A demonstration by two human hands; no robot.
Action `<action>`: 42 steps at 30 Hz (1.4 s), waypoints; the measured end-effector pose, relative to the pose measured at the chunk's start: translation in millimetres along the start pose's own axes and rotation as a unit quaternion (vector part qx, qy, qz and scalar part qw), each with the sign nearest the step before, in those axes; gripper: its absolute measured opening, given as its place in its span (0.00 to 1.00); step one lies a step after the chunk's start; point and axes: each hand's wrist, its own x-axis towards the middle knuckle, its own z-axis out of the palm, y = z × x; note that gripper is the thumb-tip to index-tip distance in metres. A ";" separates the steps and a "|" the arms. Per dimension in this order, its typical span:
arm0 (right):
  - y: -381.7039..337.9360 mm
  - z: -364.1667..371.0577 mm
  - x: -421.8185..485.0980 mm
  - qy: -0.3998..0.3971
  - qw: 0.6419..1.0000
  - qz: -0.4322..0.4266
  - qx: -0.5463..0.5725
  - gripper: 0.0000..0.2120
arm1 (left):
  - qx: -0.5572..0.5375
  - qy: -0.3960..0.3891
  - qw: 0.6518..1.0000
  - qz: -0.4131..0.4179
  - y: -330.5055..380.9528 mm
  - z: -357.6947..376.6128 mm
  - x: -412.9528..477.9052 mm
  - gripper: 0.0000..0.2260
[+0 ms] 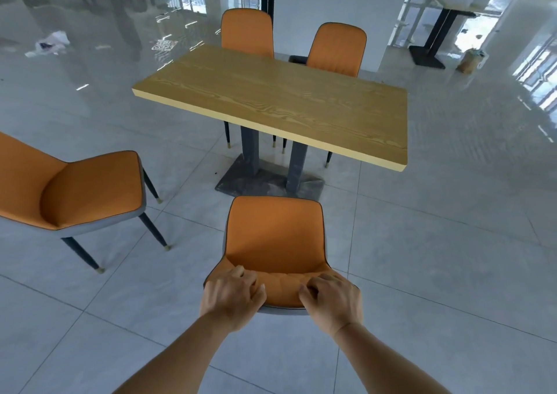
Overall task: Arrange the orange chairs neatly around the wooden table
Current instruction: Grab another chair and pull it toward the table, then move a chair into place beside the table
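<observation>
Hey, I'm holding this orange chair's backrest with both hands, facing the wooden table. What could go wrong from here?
The held chair sits right by the grey base plate; its hidden front legs might catch on it. Your left hand and right hand grip only the backrest top, so it could swing crooked. The stray chair on your left could trip a sidestep.

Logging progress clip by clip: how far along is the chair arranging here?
Done: the far-left chair and far-right chair sit tucked in at the far side of the wooden table. In hand: the left hand and right hand grip the backrest top of the third chair, which faces the near side but stands apart from the table. Left: push it in, then bring the fourth chair, standing off to the left.
</observation>
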 end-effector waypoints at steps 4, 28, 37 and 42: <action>0.1 1.3 0.6 -0.022 1.000 0.007 0.001 0.19 | 0.003 -0.017 1.000 -0.001 0.4 -2.7 -1.5 0.29; -134.2 -74.7 0.4 -0.070 0.992 -0.069 0.077 0.20 | -0.058 0.038 0.996 -0.056 -85.7 -121.7 -96.8 0.19; -312.8 -81.9 -1.4 -0.078 0.984 -0.116 0.107 0.19 | -0.046 0.099 0.988 -0.110 -249.2 -185.2 -178.7 0.20; -425.9 -81.4 -10.9 -0.087 0.980 -0.127 0.123 0.23 | -0.026 0.101 0.986 -0.134 -345.0 -222.9 -211.9 0.21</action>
